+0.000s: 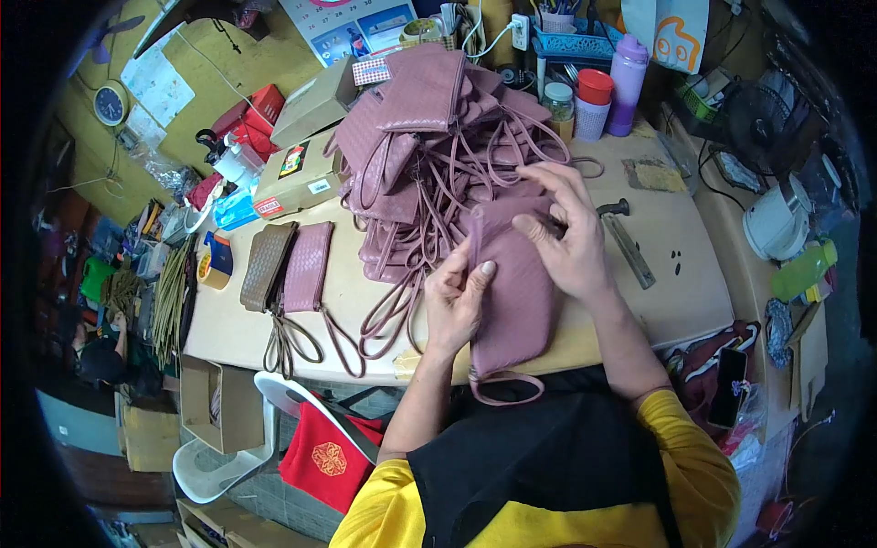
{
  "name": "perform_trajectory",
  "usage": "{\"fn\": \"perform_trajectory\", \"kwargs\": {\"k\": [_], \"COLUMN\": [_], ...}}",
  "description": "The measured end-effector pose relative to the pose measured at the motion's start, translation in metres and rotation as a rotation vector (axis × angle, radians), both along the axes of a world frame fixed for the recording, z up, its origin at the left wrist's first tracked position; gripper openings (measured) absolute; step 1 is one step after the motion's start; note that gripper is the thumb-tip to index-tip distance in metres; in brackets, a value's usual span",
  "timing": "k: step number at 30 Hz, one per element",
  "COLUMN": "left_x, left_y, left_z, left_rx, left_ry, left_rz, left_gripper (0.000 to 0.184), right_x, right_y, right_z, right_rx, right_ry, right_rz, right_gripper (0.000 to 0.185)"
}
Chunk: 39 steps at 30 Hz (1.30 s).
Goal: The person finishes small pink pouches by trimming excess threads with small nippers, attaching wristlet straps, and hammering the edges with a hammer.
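Observation:
A mauve woven wristlet pouch is held upright at the table's front edge, its strap loop hanging from the lower end. My left hand pinches the pouch's left edge between thumb and fingers. Beside its upper right side is my right hand, thumb and fingers apart; a dark patch between them is too unclear to name. Behind both hands rises a big heap of similar mauve pouches with tangled straps. A hammer lies to the right of my right hand.
Left on the table lie a brown woven pouch, a mauve pouch and a tape roll. Cardboard boxes stand behind them. A purple bottle and red cup stand at the back. A white chair is at lower left.

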<state>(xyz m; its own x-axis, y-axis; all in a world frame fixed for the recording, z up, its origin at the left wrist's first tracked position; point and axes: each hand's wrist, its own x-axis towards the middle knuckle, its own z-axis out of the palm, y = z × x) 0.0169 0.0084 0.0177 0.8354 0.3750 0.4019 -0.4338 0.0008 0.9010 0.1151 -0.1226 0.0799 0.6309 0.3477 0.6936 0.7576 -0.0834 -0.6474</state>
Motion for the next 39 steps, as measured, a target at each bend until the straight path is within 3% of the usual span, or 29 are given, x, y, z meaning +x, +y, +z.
{"fn": "perform_trajectory", "kwargs": {"k": [2,5,7,11,12,15,18,20,23,24,26,27,29,34,36,38,39], "left_x": [0.009,0.015,0.017,0.023,0.022,0.018,0.015,0.012,0.011,0.010,0.011,0.012,0.012,0.015,0.016,0.018,0.018], "left_y": [-0.005,-0.004,-0.002,0.006,0.008,0.013,0.010,0.008,0.005,0.002,-0.001,-0.004,-0.004,-0.010,-0.016,-0.005,-0.001], "left_z": [-0.003,-0.010,-0.018,-0.030,-0.030,-0.028,-0.023,-0.022,-0.021,-0.021,-0.022,-0.022,-0.026,-0.025,-0.025,-0.047,-0.051], "left_rx": [-0.058,-0.060,-0.012,0.192,0.191,-0.216,-0.259,-0.286,-0.325,-0.332,-0.340,-0.369,-0.365,-0.339,-0.272,-0.182,0.101], "left_ry": [-0.003,0.071,0.156,-0.026,-0.021,0.084,0.094,0.101,0.105,0.111,0.119,0.138,0.147,0.132,0.124,0.121,0.123], "left_rz": [0.021,0.116,0.197,0.388,0.388,0.097,0.007,-0.036,-0.066,-0.050,-0.032,0.014,0.070,0.047,0.082,0.111,0.185], "left_gripper": [0.043,0.043,0.042,0.011,0.011,0.016,0.019,0.020,0.020,0.020,0.019,0.019,0.021,0.023,0.023,0.025,0.026], "right_x": [0.021,0.023,0.025,0.029,0.028,0.027,0.035,0.036,0.044,0.045,0.045,0.038,0.018,-0.004,-0.005,0.005,0.016], "right_y": [0.003,-0.003,-0.002,-0.001,-0.001,0.000,0.001,0.004,0.014,0.015,0.017,0.016,0.003,-0.016,-0.020,-0.014,-0.015], "right_z": [-0.014,-0.018,-0.029,-0.051,-0.052,-0.055,-0.068,-0.074,-0.091,-0.095,-0.098,-0.090,-0.066,-0.036,-0.035,-0.054,-0.069], "right_rx": [-0.055,-0.160,-0.142,-0.123,-0.124,-0.001,0.064,0.253,0.357,0.356,0.190,0.189,0.077,-0.124,-0.273,-0.155,-0.040], "right_ry": [0.118,0.302,0.277,0.309,0.313,0.321,0.407,0.599,0.537,0.537,0.381,0.383,0.366,0.208,0.061,0.122,0.239], "right_rz": [0.178,0.087,0.066,0.089,0.090,0.153,0.290,0.492,0.603,0.602,0.370,0.371,0.127,0.141,0.048,0.040,0.009], "right_gripper": [0.028,0.024,0.023,0.020,0.020,0.017,0.014,0.015,0.020,0.020,0.025,0.025,0.025,0.028,0.031,0.028,0.025]}}
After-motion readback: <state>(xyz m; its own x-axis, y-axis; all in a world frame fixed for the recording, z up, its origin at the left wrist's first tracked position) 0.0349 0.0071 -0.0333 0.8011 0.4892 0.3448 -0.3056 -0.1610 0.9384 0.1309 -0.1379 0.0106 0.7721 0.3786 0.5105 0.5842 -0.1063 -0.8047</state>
